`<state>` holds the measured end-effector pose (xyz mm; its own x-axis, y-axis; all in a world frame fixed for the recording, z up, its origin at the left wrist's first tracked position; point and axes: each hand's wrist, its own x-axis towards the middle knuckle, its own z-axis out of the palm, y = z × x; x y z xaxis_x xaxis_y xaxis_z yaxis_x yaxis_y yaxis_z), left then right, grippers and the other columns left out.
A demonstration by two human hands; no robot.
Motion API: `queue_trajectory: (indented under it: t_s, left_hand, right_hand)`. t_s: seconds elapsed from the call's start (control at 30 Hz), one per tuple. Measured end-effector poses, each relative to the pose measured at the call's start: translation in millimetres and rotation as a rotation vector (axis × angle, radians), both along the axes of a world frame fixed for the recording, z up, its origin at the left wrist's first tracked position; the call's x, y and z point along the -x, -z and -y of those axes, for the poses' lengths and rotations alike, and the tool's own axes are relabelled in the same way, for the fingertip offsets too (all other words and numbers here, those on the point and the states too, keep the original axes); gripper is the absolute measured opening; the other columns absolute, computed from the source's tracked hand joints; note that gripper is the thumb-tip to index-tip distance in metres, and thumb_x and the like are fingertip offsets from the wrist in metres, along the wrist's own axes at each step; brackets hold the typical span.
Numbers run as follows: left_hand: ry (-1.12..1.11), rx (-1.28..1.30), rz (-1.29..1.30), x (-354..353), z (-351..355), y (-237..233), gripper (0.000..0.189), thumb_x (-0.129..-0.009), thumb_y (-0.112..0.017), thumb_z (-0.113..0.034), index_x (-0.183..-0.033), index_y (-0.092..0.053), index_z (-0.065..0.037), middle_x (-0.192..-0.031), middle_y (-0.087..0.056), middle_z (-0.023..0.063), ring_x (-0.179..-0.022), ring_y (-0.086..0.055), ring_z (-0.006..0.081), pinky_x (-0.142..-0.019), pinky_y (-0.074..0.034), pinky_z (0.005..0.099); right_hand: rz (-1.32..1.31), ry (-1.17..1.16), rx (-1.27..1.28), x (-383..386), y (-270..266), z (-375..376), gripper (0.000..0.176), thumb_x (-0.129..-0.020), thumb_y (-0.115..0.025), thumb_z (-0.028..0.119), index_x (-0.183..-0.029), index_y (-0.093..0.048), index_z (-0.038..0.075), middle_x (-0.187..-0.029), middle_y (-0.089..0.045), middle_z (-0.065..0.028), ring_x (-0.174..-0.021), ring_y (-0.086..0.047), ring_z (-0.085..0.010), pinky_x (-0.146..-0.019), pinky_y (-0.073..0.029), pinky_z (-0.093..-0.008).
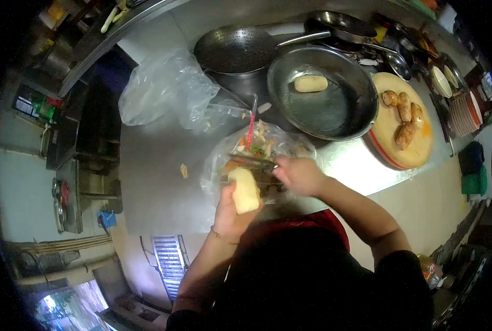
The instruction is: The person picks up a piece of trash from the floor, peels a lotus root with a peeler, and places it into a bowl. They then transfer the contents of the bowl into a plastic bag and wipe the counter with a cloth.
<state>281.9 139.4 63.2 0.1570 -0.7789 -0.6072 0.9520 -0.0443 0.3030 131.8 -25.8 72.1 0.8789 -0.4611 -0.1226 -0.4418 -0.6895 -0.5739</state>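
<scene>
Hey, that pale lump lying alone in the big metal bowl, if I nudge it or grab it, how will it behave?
The pale lump looks oblong and rounded, so a nudge would probably roll it along the curved inside of the metal bowl. Its smooth, peeled-looking surface may be slippery to grip. It seems solid, so it is likely stiff rather than floppy.
</scene>
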Motion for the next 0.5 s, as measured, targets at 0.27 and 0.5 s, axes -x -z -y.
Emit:
queue_trajectory:
  t_s: [0.27, 0.5]
  left_hand:
    - [0.001, 0.054, 0.219, 7, -6, -7, 0.042, -0.09, -0.048, -0.035, -0.123, -0.053, -0.009, -0.107, -0.063, 0.0075, -0.092, -0.062, 0.0221, -0.076, -0.051, 0.0383]
    - [0.06, 0.108, 0.353, -8, -3, -23, 0.059, -0.084, -0.054, -0.021, -0.14, -0.037, -0.014, -0.126, -0.053, 0.0081, -0.111, -0.055, 0.024, -0.089, -0.05, 0.0386]
  right_hand:
    - [-0.04, 0.136, -0.071, 19, 46, 8, 0.035, -0.096, -0.044, 0.034, -0.096, -0.057, 0.002, -0.087, -0.064, -0.0232, -0.081, -0.063, -0.0393, -0.073, -0.049, -0.0501]
    - [0.057, -0.058, -0.24, 27, 58, 29, 0.031, -0.088, -0.057, 0.031, -0.097, -0.056, 0.002, -0.085, -0.059, -0.0176, -0.08, -0.059, -0.0301, -0.072, -0.047, -0.0407]
